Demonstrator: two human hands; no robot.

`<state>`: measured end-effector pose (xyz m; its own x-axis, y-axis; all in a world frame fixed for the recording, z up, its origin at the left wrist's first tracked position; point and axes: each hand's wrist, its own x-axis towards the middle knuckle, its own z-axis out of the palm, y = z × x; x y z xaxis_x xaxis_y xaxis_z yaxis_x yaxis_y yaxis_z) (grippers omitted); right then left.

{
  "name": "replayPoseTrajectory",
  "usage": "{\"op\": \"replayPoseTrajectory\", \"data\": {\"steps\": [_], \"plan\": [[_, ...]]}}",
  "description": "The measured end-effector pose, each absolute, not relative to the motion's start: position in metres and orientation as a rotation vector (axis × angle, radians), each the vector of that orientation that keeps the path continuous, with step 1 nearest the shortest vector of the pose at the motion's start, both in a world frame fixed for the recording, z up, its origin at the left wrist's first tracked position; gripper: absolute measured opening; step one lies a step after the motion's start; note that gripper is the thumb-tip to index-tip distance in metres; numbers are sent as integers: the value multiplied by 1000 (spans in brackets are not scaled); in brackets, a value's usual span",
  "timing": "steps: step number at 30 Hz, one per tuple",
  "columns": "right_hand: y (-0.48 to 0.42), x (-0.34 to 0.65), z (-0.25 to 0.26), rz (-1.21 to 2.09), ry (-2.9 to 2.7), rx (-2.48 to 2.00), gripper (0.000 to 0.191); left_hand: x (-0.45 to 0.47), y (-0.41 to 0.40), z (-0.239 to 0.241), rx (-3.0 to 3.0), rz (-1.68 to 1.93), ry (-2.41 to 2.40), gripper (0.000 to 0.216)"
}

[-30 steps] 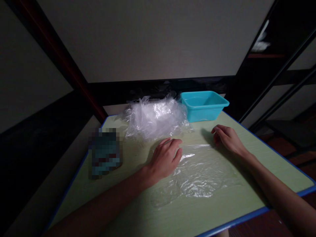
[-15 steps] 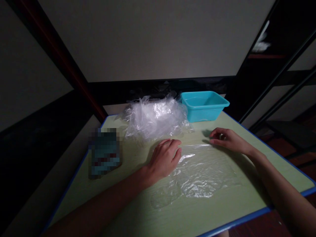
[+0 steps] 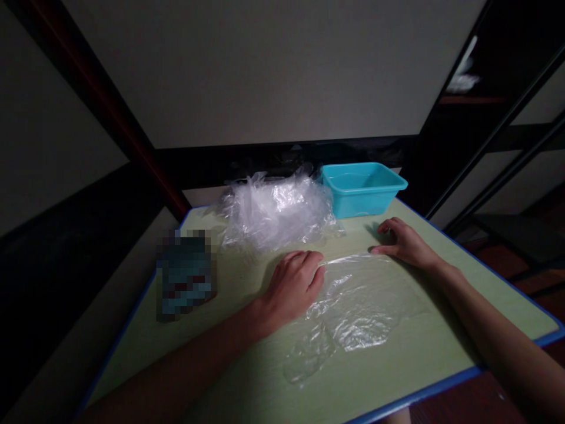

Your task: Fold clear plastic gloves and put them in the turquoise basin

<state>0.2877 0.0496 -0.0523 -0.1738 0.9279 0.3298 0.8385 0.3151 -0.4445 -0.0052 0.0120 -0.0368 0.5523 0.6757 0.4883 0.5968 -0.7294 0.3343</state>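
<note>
A thin clear plastic bag (image 3: 362, 306) lies spread and wrinkled on the table, with one narrow part trailing toward the near left. My left hand (image 3: 295, 285) is at its far left corner, palm down, fingers curled and thumb against the film; the fingertips are partly hidden. At the far right corner is my right hand (image 3: 404, 242), its thumb low by the bag's edge and its fingers raised apart from the thumb. Nothing shows in the gap between them. Beyond my left hand sits a heap of crumpled clear plastic bags (image 3: 280, 212).
A turquoise plastic basin (image 3: 366, 203) stands at the back right, beside the heap. A pixelated object (image 3: 185, 274) lies on the left side. The pale green table (image 3: 247, 377) has a blue edge, and a panelled wall rises behind it.
My right hand's fingers have lifted and spread away from its thumb. The bag's near part has shifted slightly to the right and toward me. My left hand has stayed nearly in place.
</note>
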Motion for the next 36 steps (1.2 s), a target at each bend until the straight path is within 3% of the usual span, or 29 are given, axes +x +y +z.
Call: {"op": "replayPoseTrajectory", "data": {"steps": [7,12,16,36], "plan": [[35,266,-35,273,-2050,-1398,39,-6,9,-34,2783,864,970,15],[13,227,-31,451,-2490,-1055,63,-6,4,-32,2879,768,830,22],[6,209,-35,463,-2737,-862,70,-5,1,-34,2890,769,772,23],[7,229,-51,216,-2773,-1175,76,-4,2,-38,2827,667,830,25]]}}
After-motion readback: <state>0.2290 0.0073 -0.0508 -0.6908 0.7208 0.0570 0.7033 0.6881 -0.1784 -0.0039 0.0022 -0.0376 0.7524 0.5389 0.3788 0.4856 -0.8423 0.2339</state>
